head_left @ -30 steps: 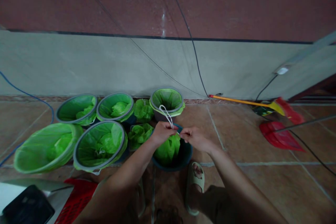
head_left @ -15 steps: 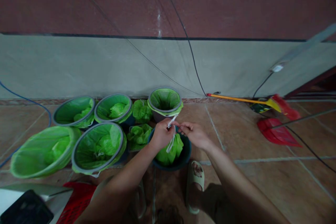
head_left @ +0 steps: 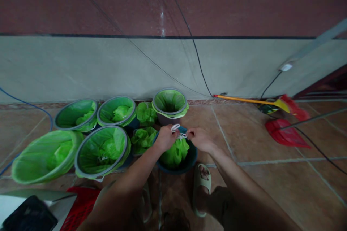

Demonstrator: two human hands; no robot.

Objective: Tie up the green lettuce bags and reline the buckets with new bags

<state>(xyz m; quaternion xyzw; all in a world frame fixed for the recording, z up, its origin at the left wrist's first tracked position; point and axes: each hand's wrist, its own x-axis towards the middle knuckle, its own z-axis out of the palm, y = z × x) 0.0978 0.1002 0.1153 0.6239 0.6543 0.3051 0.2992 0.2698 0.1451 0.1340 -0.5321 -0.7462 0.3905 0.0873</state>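
Between my feet and the wall stands a dark blue bin [head_left: 193, 157] with a bunched green plastic bag [head_left: 174, 154] inside it. White drawstrings [head_left: 182, 135] run across the gathered neck of the bag. My left hand [head_left: 166, 138] is closed on one side of the drawstring, where a white loop sticks up above the fingers. On the other side, my right hand [head_left: 199, 139] pinches the drawstring. A short stretch of string shows between the two hands. Just behind them is a lined grey-rimmed bin [head_left: 170, 117].
Several bins lined with green bags, such as the front grey-rimmed one [head_left: 126, 144], stand to the left. A red basket [head_left: 81, 205] and a dark phone-like object [head_left: 30, 214] lie lower left. On the right are a broom [head_left: 244, 100] and a red dustpan [head_left: 284, 135].
My hands have moved apart, drawing the white drawstring sideways between them. The long hanging string end now appears as a loop above my left hand. The bag's neck is gathered between the hands.
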